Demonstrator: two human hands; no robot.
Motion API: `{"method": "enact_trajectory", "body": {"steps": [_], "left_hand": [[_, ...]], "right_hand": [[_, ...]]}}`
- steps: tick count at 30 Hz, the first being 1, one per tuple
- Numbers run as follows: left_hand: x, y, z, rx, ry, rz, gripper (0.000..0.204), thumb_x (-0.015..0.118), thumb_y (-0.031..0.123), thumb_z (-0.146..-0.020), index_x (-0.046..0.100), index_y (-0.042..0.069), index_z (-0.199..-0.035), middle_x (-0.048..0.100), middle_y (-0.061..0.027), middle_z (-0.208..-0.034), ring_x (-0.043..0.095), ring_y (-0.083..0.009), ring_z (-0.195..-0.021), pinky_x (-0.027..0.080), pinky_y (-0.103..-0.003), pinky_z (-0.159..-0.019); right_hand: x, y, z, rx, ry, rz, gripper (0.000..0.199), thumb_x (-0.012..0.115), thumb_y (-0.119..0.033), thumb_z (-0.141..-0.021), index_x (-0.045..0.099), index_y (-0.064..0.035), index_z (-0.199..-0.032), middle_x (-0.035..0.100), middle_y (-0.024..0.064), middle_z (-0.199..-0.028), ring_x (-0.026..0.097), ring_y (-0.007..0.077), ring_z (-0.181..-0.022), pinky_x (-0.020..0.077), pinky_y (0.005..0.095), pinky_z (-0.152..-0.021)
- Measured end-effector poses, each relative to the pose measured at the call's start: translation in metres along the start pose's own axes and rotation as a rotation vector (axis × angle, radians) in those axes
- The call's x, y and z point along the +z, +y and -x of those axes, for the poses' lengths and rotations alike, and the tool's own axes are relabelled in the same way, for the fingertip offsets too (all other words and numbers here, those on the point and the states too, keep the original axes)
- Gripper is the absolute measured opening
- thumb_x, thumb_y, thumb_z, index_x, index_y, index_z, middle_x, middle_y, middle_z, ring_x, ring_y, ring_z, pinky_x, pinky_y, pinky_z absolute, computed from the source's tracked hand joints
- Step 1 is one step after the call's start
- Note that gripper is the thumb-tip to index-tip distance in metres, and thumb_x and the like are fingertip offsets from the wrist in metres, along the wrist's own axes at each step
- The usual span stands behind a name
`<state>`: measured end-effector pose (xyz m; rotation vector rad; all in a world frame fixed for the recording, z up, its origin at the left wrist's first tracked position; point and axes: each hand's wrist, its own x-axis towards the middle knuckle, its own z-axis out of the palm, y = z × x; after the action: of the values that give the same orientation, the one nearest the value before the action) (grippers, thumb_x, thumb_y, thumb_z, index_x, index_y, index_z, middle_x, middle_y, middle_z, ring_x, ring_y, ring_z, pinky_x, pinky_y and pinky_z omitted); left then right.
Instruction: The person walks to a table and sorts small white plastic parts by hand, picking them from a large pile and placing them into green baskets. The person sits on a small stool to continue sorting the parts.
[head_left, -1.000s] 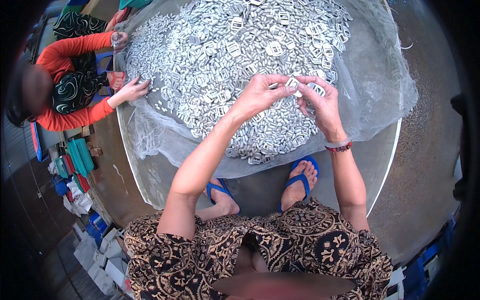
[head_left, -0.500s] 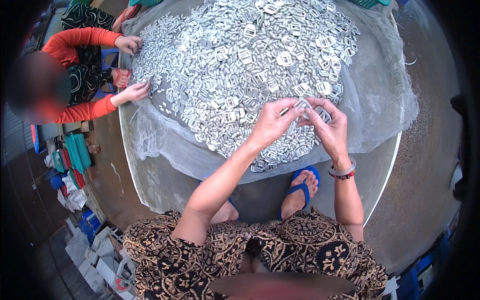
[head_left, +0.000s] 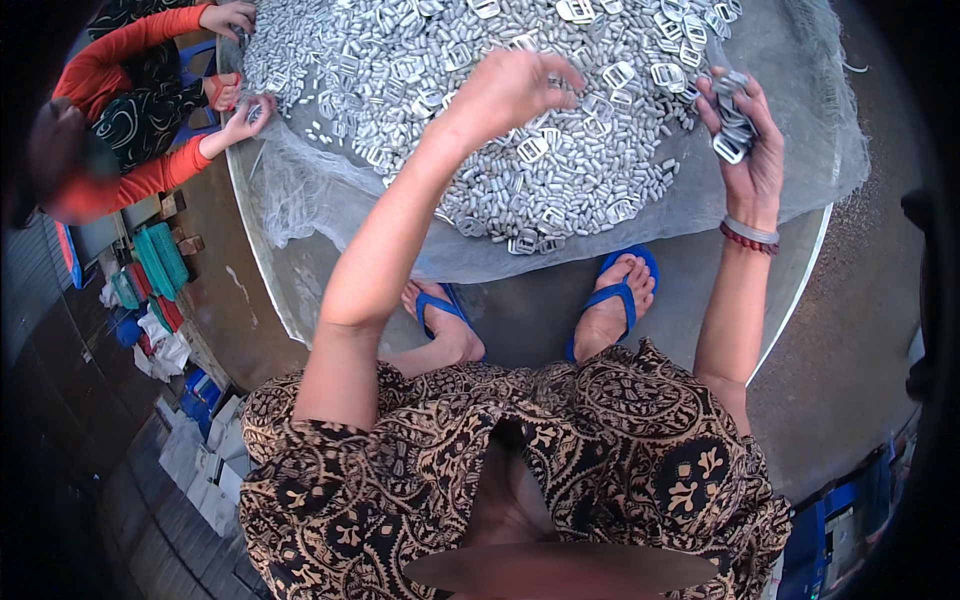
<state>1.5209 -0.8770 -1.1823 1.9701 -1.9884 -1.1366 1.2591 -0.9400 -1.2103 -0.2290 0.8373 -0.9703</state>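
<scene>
My left hand hangs over the pile of small silver-grey metal pieces, its fingers apart and pointing right, slightly blurred. Nothing shows between them. At the pile's right side, my right hand is raised, palm up, with its fingers curled round several flat metal buckles. More slotted buckles lie scattered over the short capsule-shaped pieces. Thin translucent netting spreads under the pile.
At the left a co-worker in orange sleeves has both hands by the pile, one holding small grey pieces. My feet in blue flip-flops stand at the near side. Teal baskets sit on the left.
My hands were together over the pile's near right side, fingering buckles. They have parted: the left went up and left, the right moved right with the buckles. The co-worker's near hand has turned palm up.
</scene>
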Motion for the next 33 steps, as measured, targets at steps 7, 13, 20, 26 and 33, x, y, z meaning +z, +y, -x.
{"method": "enact_trajectory", "body": {"steps": [7, 13, 20, 26, 33], "left_hand": [[0.05, -0.019, 0.047, 0.104, -0.111, -0.553, 0.028, 0.068, 0.019, -0.075, 0.06, 0.006, -0.098, 0.062, -0.0118, -0.086, 0.064, -0.0311, -0.079, 0.051, -0.041, -0.069], [0.005, -0.023, 0.028, -0.138, -0.054, 0.152, 0.026, 0.069, 0.029, -0.078, 0.069, 0.007, -0.093, 0.066, -0.0153, -0.08, 0.064, -0.0272, -0.079, 0.048, -0.039, -0.069], [-0.032, -0.005, 0.014, -0.45, -0.199, 0.782, 0.028, 0.064, 0.039, -0.085, 0.068, 0.012, -0.094, 0.057, 0.0005, -0.072, 0.049, -0.011, -0.064, 0.039, -0.026, -0.051], [-0.043, 0.018, 0.016, -0.292, -0.117, 1.743, 0.021, 0.058, 0.029, -0.089, 0.058, 0.009, -0.091, 0.056, -0.0038, -0.079, 0.053, -0.0109, -0.067, 0.037, -0.021, -0.044], [-0.025, 0.084, -0.002, -0.006, 0.23, 0.978, 0.022, 0.059, 0.027, -0.084, 0.058, 0.006, -0.092, 0.057, -0.0059, -0.084, 0.056, -0.0175, -0.073, 0.046, -0.032, -0.056]], "right_hand": [[-0.02, 0.003, 0.011, 0.185, -0.308, 0.187, 0.017, 0.053, -0.019, -0.088, 0.054, -0.0018, -0.087, 0.058, 0.0129, -0.088, 0.061, 0.0209, -0.081, 0.0535, 0.0258, -0.052], [0.024, 0.048, 0.001, -0.125, -0.448, 1.421, 0.021, 0.057, -0.02, -0.086, 0.056, -0.0097, -0.105, 0.059, 0.0094, -0.087, 0.059, 0.0227, -0.078, 0.0497, 0.0385, -0.062], [0.029, 0.088, -0.005, -0.491, -0.437, 1.829, 0.02, 0.059, -0.011, -0.077, 0.049, -0.0042, -0.093, 0.053, 0.0142, -0.092, 0.054, 0.0309, -0.092, 0.0491, 0.0425, -0.071], [0.042, 0.03, 0.016, 0.328, -0.363, 0.07, 0.036, 0.052, -0.008, -0.074, 0.042, -0.0084, -0.108, 0.058, 0.0197, -0.106, 0.062, 0.0293, -0.092, 0.0579, 0.0395, -0.066], [0.052, 0.046, 0.038, 0.469, -0.127, -0.371, 0.037, 0.051, -0.031, -0.088, 0.052, -0.0116, -0.119, 0.054, 0.0103, -0.118, 0.054, 0.0299, -0.109, 0.0401, 0.0563, -0.096]]}}
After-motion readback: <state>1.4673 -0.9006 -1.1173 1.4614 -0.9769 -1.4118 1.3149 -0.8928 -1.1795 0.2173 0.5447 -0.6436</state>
